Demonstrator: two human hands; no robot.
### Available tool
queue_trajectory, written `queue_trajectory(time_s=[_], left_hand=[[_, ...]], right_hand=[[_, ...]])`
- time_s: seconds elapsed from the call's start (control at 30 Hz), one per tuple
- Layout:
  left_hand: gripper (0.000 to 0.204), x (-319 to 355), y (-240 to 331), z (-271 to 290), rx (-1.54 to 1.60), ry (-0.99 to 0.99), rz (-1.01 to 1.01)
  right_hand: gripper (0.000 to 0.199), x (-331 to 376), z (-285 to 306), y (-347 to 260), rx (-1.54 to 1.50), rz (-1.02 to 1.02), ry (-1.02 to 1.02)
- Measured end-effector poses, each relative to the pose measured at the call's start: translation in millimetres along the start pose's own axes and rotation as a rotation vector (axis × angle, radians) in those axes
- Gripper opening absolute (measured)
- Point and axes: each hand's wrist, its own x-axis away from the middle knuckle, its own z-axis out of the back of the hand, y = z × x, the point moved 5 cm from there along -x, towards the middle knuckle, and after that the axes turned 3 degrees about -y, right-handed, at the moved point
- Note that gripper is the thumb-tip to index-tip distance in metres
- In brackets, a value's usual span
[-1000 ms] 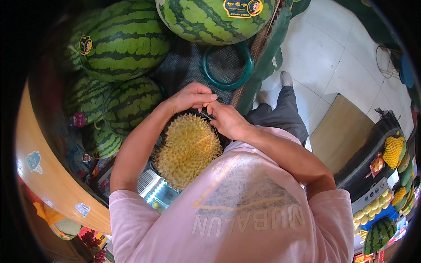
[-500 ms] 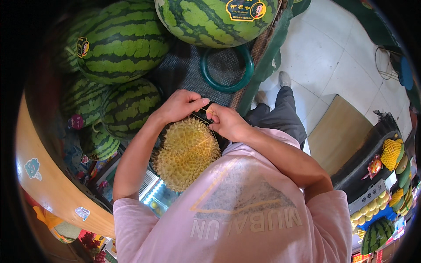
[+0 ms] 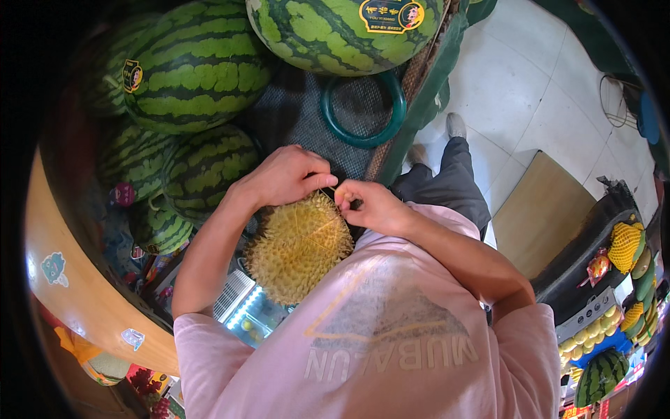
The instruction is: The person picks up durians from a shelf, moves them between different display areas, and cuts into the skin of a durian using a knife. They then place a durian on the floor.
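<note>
A spiky yellow-brown durian (image 3: 296, 251) rests against the front of my pink shirt. Thin yellow string (image 3: 296, 222) crosses its spines. At the durian's far edge, my left hand (image 3: 289, 176) is closed, thumb and forefinger pinching the string. Close beside it, my right hand (image 3: 375, 207) is closed with curled fingers on the same string. The fingertips of both hands nearly touch, and the short stretch of string between them is hard to make out.
Several striped watermelons (image 3: 202, 66) lie beyond and left of my hands. A dark green ring (image 3: 398, 115) lies on the grey woven mat (image 3: 293, 105). A curved wooden counter (image 3: 94, 293) bounds the left. At right are a brown board (image 3: 541, 216) and fruit displays.
Both hands have come down slightly toward the durian. The string that showed between the fingers is now mostly hidden, and my right fingers are more curled.
</note>
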Motion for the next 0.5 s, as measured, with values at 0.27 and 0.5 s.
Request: queue_trajectory(time_s=[0.27, 0.5], left_hand=[[0.013, 25, 32, 9, -0.048, -0.091, -0.062], [0.016, 43, 52, 10, -0.14, -0.037, -0.103]], right_hand=[[0.02, 27, 4, -27, 0.128, 0.31, 0.017], [0.021, 35, 1, -36, 0.172, 0.359, 0.045]])
